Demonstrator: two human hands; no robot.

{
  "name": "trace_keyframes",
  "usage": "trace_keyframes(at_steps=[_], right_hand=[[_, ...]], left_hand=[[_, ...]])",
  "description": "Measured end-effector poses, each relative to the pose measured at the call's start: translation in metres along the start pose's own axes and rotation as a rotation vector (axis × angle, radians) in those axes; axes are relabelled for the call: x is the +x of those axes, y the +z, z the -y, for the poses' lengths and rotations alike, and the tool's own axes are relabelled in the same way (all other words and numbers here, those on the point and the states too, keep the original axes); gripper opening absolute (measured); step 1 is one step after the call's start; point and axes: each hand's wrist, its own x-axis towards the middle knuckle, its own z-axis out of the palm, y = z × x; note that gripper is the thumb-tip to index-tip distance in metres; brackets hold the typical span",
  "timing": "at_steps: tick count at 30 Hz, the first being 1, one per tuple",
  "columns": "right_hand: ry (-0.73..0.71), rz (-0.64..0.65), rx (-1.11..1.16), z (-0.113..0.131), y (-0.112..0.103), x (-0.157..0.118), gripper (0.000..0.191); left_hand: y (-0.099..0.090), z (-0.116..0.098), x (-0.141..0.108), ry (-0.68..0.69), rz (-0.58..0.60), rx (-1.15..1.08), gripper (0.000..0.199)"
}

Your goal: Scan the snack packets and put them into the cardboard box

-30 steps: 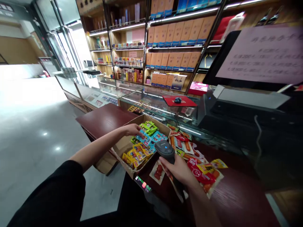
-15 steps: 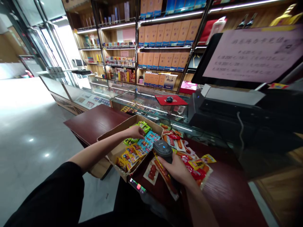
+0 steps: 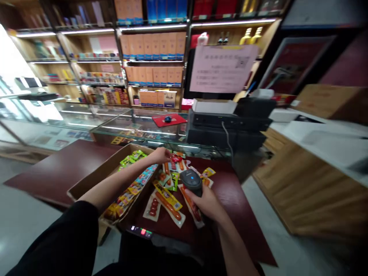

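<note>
Lit shelves [image 3: 152,27] are running along the back wall, with rows of orange boxes [image 3: 156,45] sitting on them and a pink sign [image 3: 224,69] standing in front, further right. Closer in, there's a glass case [image 3: 138,124] with a mouse [image 3: 167,119] resting on a red mat [image 3: 179,120].

So the person's working at a dark red surface [image 3: 230,195]. Their right hand [image 3: 208,201] is gripping a scanner [image 3: 191,179], fingers wrapped round the handle, and a little blue light is glowing on top. It's hovering over the sausage packs [image 3: 169,207], which are lying loose all over the middle of the surface. One yellow packet [image 3: 167,194] is overlapping a long sausage pack, and a green packet [image 3: 174,181] is lying just behind.

Left hand [image 3: 162,156] is reaching across the box [image 3: 94,174], fingers bent, right at a red packet [image 3: 176,158] on the far side of the pile. Can't tell if it's actually pinching it or just touching. The box is holding rows of green, blue and yellow sachets [image 3: 145,176]. Oh, and a phone [image 3: 140,232] is glowing at the near edge.
</note>
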Motion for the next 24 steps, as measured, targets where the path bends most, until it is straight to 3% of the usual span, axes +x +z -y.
trace_keyframes(at_steps=[5,10,16,24], right_hand=[[0.023,-0.125,-0.019,-0.019,-0.035,-0.023,0.036],[0.112,-0.161,0.007,-0.030,-0.055,-0.038,0.034],[0.139,-0.210,0.020,-0.039,-0.064,-0.040,0.034],[0.129,-0.181,0.034,-0.038,-0.057,-0.037,0.035]], left_hand=[[0.041,-0.019,0.069,0.053,-0.038,0.229,0.033],[0.073,-0.020,0.107,0.109,-0.015,0.373,0.041],[0.083,-0.017,0.121,0.052,0.062,0.314,0.037],[0.074,-0.003,0.111,0.058,0.020,0.253,0.038]])
